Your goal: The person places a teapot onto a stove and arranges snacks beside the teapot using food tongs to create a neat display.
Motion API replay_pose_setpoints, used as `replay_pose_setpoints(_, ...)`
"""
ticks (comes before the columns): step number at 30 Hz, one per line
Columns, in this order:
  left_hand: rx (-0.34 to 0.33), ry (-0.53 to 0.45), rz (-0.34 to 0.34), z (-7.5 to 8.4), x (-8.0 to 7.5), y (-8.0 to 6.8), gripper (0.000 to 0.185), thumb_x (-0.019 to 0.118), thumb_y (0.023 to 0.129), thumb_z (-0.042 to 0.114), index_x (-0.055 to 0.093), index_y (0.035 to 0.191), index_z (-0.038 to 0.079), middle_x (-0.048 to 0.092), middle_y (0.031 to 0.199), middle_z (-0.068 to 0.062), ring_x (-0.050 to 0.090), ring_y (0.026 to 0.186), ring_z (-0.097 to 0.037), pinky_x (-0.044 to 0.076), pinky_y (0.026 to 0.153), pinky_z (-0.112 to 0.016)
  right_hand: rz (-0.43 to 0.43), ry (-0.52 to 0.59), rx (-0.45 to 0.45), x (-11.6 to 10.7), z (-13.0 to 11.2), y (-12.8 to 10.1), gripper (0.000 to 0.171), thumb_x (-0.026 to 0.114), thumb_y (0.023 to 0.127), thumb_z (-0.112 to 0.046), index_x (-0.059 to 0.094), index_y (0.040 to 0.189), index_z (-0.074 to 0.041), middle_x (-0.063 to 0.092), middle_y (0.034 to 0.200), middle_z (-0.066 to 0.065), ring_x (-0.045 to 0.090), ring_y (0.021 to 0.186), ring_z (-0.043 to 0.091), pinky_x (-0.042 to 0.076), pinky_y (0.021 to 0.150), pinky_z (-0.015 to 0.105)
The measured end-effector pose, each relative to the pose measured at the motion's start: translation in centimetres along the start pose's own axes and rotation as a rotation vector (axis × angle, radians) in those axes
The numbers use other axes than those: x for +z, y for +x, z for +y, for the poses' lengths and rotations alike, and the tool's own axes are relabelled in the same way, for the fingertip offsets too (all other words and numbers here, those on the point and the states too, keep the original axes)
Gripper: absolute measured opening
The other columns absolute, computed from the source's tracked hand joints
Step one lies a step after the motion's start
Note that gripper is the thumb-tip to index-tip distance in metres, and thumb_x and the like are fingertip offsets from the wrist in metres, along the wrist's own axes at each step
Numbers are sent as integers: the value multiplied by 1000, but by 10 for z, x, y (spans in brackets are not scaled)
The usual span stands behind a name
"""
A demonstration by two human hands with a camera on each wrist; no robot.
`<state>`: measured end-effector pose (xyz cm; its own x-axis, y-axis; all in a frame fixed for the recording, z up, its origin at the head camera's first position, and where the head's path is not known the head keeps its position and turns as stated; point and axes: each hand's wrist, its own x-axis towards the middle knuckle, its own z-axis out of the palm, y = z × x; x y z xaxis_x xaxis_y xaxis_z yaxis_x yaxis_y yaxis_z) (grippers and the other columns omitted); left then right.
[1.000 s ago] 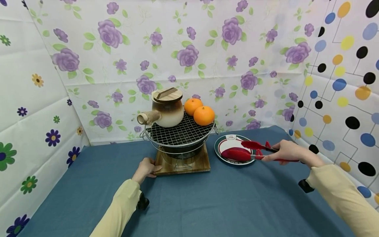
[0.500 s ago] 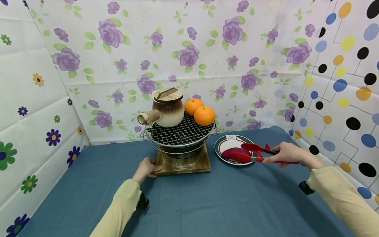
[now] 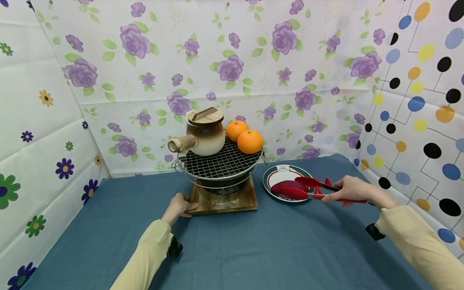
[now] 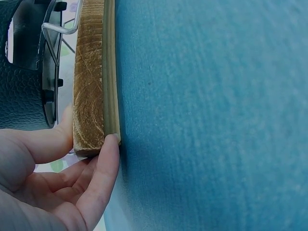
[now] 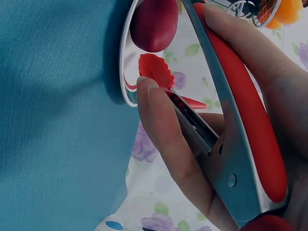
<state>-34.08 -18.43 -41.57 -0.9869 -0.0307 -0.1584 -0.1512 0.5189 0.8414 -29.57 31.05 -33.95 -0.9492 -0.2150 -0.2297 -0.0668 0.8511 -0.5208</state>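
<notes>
While left hand [image 3: 180,205] grips board [image 3: 241,199], right hand [image 3: 349,189] holding tongs [image 3: 297,194], plate [image 3: 284,177] beneath

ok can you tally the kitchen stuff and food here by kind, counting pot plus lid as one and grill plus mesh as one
Oranges: 2
Lidded pot: 1
Grill: 1
Wooden board: 1
Plate: 1
Dark red oblong item: 1
Tongs: 1
Total: 8

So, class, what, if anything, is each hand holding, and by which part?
Right hand: the tongs, by the handles. Left hand: the board, by its front left corner.
</notes>
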Motion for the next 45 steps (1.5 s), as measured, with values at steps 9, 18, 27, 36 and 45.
replay_pose_setpoints(9,5,-2,0,0,0,-1,44,65,84,4,45,116,-20,48,92,-28,59,55,-22,55,55,-34,-5,8,1,1,0,-1,86,70,74,-47,42,125,16,60,61,4,59,55,19,50,60,32)
replay_pose_setpoints(18,-11,1,-3,0,-1,0,44,65,84,3,45,116,-19,49,91,-27,59,63,-26,55,55,-34,22,-47,-34,2,1,0,83,70,74,-48,46,122,16,60,58,2,56,60,18,42,56,30)
replay_pose_setpoints(27,-29,-9,3,-2,0,2,47,65,83,3,42,118,-19,46,96,-30,59,67,-27,55,55,-34,22,-26,-58,3,3,-1,80,70,75,-45,46,122,16,61,61,1,57,65,19,43,56,31)
replay_pose_setpoints(36,-12,-12,1,0,0,0,22,66,83,4,54,94,-10,47,74,-16,54,58,-21,55,54,-34,20,8,-81,2,4,-3,77,69,77,-42,46,122,16,62,62,1,59,63,22,44,56,32)
replay_pose_setpoints(45,-22,-15,-5,-1,1,2,49,65,83,3,41,120,-19,45,100,-31,59,68,-28,55,56,-34,55,3,-61,-5,4,-4,80,68,77,-46,45,124,14,61,60,2,58,56,20,42,51,29)
